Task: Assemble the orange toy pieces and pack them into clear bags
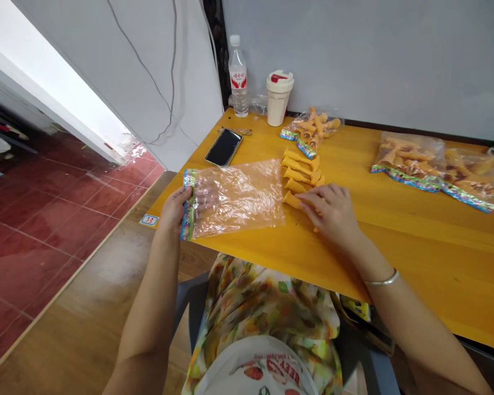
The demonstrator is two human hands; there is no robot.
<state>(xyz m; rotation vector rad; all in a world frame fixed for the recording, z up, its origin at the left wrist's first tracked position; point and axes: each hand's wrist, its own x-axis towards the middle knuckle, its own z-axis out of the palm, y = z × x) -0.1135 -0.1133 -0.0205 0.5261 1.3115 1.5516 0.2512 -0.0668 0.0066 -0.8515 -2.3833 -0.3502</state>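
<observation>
My left hand (174,208) grips a clear plastic bag (239,197) by its colourful printed edge strip. The bag lies flat and looks empty, and some of my fingers show through the film. A row of orange horn-shaped pieces (298,164) with flared ends sits by the bag's right end. My right hand (331,211) is over the nearest orange piece (292,200), fingers bent round it. That hand partly hides the piece and others beside it.
A phone (223,147), a water bottle (239,79) and a lidded cup (279,99) stand or lie at the back left. Filled bags of orange pieces lie at the back (313,129) and the right (411,156). The wooden table (428,258) ends at a grey wall.
</observation>
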